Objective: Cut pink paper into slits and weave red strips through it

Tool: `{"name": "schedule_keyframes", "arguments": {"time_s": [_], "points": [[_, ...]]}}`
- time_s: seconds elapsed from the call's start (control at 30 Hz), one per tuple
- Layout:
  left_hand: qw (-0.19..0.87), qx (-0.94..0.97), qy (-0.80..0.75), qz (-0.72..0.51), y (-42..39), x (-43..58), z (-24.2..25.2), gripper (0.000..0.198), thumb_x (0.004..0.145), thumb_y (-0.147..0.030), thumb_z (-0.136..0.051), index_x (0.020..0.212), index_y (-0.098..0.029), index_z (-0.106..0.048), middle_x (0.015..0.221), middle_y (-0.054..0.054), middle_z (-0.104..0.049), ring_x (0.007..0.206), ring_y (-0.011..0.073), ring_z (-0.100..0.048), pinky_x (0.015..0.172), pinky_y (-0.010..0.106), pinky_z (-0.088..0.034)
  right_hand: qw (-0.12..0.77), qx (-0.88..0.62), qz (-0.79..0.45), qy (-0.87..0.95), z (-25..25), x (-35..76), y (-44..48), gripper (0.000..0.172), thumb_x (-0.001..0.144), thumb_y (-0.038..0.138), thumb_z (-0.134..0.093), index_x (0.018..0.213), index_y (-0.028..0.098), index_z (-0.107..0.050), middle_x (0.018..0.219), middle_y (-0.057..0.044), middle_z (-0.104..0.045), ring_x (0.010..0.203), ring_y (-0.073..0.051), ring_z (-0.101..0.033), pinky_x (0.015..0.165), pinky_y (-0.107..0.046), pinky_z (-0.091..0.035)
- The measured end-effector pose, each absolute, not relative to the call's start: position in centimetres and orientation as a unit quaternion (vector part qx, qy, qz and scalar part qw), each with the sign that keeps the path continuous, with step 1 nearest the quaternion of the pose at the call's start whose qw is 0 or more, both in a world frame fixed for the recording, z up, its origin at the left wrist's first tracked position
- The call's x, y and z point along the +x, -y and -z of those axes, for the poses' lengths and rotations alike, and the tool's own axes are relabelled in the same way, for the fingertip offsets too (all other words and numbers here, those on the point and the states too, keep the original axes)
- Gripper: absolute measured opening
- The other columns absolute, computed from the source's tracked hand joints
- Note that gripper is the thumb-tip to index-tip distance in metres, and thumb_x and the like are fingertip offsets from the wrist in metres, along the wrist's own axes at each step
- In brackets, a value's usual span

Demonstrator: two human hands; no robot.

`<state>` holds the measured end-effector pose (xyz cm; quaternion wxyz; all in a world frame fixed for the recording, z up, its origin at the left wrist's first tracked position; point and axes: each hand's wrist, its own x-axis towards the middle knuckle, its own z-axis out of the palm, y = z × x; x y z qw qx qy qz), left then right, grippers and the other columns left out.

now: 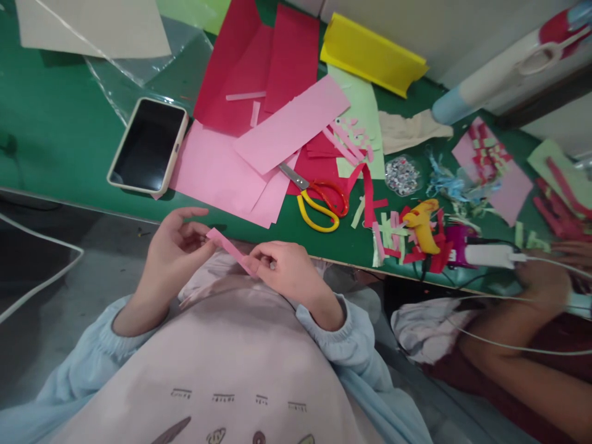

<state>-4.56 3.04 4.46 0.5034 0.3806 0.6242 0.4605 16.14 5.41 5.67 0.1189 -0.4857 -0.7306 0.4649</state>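
A narrow pink paper strip (230,248) stretches between my two hands, just in front of the table's near edge. My left hand (178,246) pinches its upper left end between thumb and fingers. The lower right end is gripped by my right hand (284,268), whose fingers are curled over it. Beyond my hands, scissors (319,198) with red and yellow handles lie with their blades on pink paper sheets (210,169). A longer pink paper piece (293,126) rests slantwise over red paper (291,58).
A phone (148,146) lies at the left. To the right are a yellow glue gun (423,225), cut paper strips, a dish of googly eyes (403,175) and a white power strip (490,256). A co-worker's arm (518,345) reaches in at far right. Yellow folded card (372,52) stands behind.
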Motion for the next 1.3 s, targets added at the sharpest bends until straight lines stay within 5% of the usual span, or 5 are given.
{"name": "schedule_keyframes", "arguments": {"time_s": [0.17,0.5,0.67,0.97,1.3], "points": [[0.49,0.473,-0.62,-0.39,-3.2,-4.8,-4.7,0.051,0.073,-0.028,-0.077,0.115,-0.024,-0.05,0.074,-0.004,-0.067,0.065,0.014,-0.065,0.066,0.027,-0.053,0.202,-0.49,-0.448,0.72,-6.0,15.7,-6.2,0.028,0.094,0.039,-0.064,0.109,0.019,-0.075,0.079,-0.002,-0.069,0.072,-0.011,-0.056,0.066,-0.024,-0.037],[0.422,0.613,-0.613,-0.264,-3.2,-5.0,-5.3,0.046,0.082,-0.042,-0.071,0.116,-0.027,-0.044,0.083,0.001,-0.074,0.073,0.0207,-0.072,0.068,0.03,-0.052,0.272,-0.431,-0.57,0.644,-3.6,14.3,-7.3,0.009,0.084,0.025,-0.075,0.088,0.019,-0.08,0.081,-0.001,-0.071,0.071,-0.009,-0.058,0.065,-0.021,-0.042],[0.41,0.636,-0.62,-0.206,-3.3,-5.0,-6.3,0.039,0.088,-0.033,-0.066,0.117,-0.026,-0.041,0.089,-0.001,-0.077,0.079,0.0177,-0.073,0.072,0.026,-0.051,0.27,-0.448,-0.604,0.602,-3.7,14.1,-7.4,0.004,0.078,0.021,-0.079,0.079,0.017,-0.079,0.076,-0.001,-0.072,0.065,-0.008,-0.057,0.061,-0.02,-0.041],[0.367,0.652,-0.636,-0.188,-3.3,-4.7,-6.5,0.042,0.084,-0.024,-0.07,0.116,-0.026,-0.042,0.087,-0.002,-0.078,0.08,0.0154,-0.074,0.072,0.023,-0.052,0.268,-0.46,-0.654,0.537,-3.6,14.1,-7.4,0.03,0.067,0.042,-0.085,0.073,0.014,-0.077,0.066,0.0,-0.069,0.057,-0.007,-0.05,0.056,-0.02,-0.04],[0.376,0.649,-0.617,-0.237,-3.4,-4.9,-5.9,0.041,0.081,-0.026,-0.068,0.113,-0.026,-0.043,0.083,-0.004,-0.077,0.077,0.016,-0.075,0.07,0.024,-0.053,0.272,-0.445,-0.68,0.515,-3.8,14.2,-7.4,0.034,0.068,0.047,-0.082,0.072,0.014,-0.075,0.064,0.0,-0.068,0.059,-0.008,-0.053,0.06,-0.021,-0.044]]}}
